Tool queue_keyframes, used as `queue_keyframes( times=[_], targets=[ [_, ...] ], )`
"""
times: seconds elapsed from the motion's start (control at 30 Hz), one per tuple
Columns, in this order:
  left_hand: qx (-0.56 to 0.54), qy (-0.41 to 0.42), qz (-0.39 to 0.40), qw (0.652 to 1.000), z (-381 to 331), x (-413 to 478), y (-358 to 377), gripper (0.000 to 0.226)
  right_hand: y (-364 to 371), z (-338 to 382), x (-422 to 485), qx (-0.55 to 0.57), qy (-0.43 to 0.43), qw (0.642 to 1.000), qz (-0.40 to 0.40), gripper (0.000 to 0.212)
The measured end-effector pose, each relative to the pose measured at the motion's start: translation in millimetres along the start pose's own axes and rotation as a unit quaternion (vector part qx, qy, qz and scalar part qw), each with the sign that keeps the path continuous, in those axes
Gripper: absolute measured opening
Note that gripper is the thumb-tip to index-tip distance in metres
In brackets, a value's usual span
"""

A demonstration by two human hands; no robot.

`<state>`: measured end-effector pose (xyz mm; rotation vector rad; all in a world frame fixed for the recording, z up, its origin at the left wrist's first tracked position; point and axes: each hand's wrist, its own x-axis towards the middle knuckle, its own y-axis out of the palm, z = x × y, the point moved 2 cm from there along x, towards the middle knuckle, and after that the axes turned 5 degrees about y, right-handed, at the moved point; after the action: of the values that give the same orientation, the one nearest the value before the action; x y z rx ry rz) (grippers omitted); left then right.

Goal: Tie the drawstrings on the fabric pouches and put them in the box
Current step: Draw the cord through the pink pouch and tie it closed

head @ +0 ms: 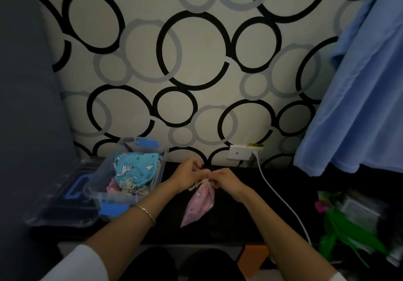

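A pink fabric pouch (199,204) lies on the dark table top, its gathered mouth pointing away from me. My left hand (187,175) and my right hand (226,179) meet at that mouth, and both pinch the cream drawstring (196,186) there. To the left stands a clear plastic box (104,190) with blue latches. Inside it lie a turquoise pouch (135,167) with white animals and clouds, a bit of another pink pouch (113,187), and loose cream cords.
The box's clear lid (63,202) with a blue handle lies left of the box. A white cable (281,202) runs from a wall socket (238,152) across the table on the right. Blue cloth (359,97) hangs at the right; green and pink items (340,219) sit below it.
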<state>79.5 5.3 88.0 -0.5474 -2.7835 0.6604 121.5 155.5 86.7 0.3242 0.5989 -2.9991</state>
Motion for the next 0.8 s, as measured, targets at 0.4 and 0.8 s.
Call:
queue_keyframes(
  times=[0.4, 0.8],
  targets=[
    [0.094, -0.009, 0.138, 0.986, 6.5, -4.1, -19.0, 0.019, -8.2, -21.0, 5.5, 0.105, 0.02, 0.988, -0.107, 0.024],
    [-0.022, -0.023, 0.104, 0.994, 9.0, -5.3, -0.3, 0.018, -0.2, -10.0, -3.0, 0.074, -0.046, 0.994, -0.061, 0.016]
  ],
)
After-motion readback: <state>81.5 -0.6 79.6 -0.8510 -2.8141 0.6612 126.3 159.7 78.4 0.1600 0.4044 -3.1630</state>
